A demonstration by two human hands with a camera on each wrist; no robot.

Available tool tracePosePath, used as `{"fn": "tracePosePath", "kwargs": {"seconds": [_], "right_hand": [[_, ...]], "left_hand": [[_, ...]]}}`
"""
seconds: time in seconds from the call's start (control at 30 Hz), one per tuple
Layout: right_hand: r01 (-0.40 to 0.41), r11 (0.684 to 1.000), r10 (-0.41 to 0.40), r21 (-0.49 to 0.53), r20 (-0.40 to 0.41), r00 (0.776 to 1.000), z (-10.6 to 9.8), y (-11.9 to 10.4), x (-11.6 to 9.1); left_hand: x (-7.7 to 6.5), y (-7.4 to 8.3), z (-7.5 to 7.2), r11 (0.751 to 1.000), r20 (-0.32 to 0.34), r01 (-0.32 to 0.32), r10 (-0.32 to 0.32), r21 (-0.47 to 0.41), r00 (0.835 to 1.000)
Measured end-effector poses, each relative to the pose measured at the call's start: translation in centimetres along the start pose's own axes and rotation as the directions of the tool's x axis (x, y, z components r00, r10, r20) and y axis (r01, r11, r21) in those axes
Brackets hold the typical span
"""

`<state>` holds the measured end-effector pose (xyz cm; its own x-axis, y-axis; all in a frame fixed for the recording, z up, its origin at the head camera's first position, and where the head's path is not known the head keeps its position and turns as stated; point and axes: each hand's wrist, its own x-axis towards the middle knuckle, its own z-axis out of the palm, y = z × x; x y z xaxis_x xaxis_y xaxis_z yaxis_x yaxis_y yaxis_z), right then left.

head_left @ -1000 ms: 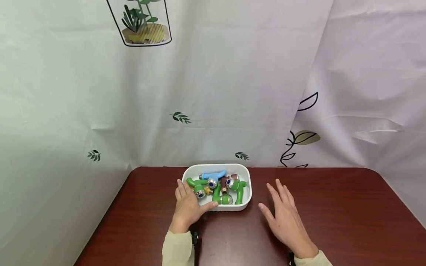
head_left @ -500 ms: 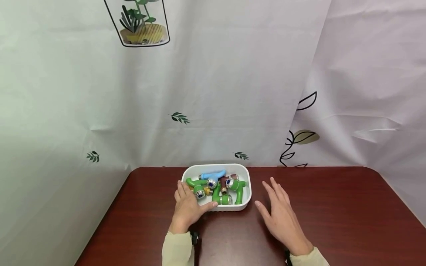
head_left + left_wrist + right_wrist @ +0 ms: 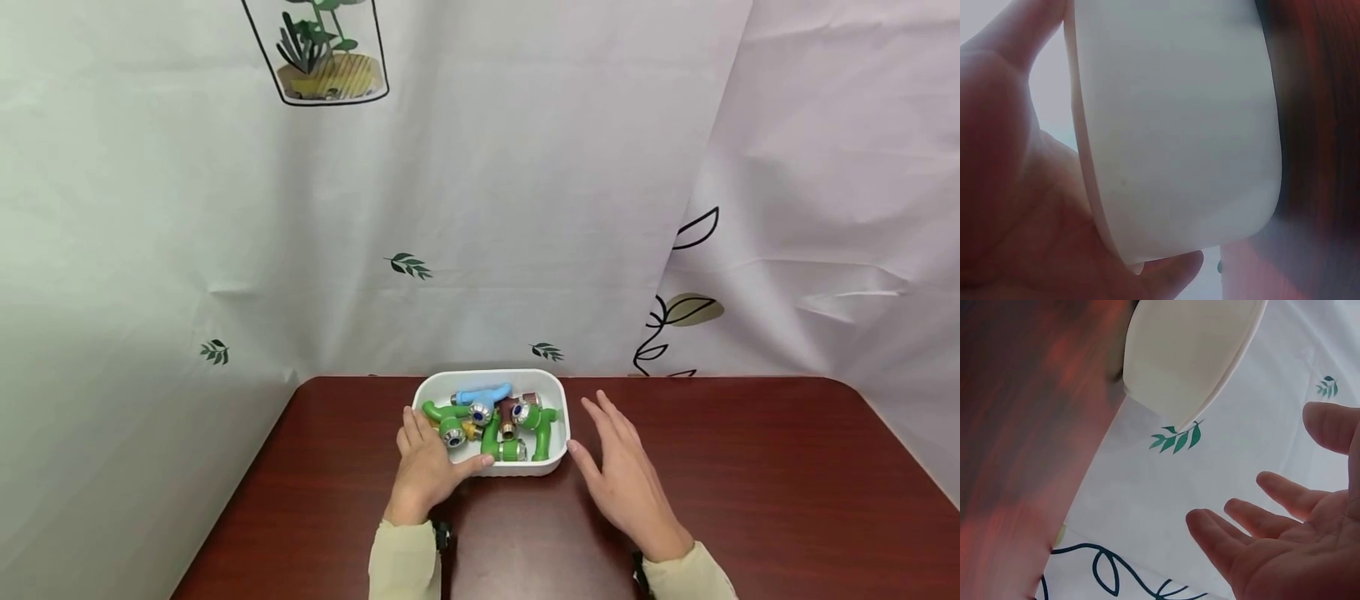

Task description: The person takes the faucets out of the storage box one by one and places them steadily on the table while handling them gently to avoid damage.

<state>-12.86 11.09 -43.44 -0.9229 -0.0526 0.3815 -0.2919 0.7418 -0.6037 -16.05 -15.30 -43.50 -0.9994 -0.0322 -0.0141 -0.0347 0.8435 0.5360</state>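
A white plastic tray stands near the table's far edge. Inside lie several small water taps: a blue one, a brown one, a partly hidden yellow one, and green ones, such as the right-hand green tap. My left hand rests on the tray's near left corner, thumb along the front rim and fairly straight fingers along the left side. In the left wrist view its palm faces the tray wall. My right hand hovers right of the tray, fingers spread and apart from it.
The dark red-brown table extends to both sides and in front of the tray. A pale cloth backdrop with printed leaves hangs just behind the table's far edge. Black straps are on both wrists.
My right hand has moved left and slightly forward, closer to the tray's right side. The left hand, the tray and the taps stay put.
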Motion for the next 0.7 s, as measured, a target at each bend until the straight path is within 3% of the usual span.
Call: {"fn": "tracePosePath", "kwargs": {"seconds": [0.7], "right_hand": [[0.043,0.998,-0.044,0.042,0.012,0.999,1.6,-1.1,2.4]], "left_hand": [[0.0,0.0,0.1,1.0,-0.012,0.005,-0.005,-0.007,1.0]]}}
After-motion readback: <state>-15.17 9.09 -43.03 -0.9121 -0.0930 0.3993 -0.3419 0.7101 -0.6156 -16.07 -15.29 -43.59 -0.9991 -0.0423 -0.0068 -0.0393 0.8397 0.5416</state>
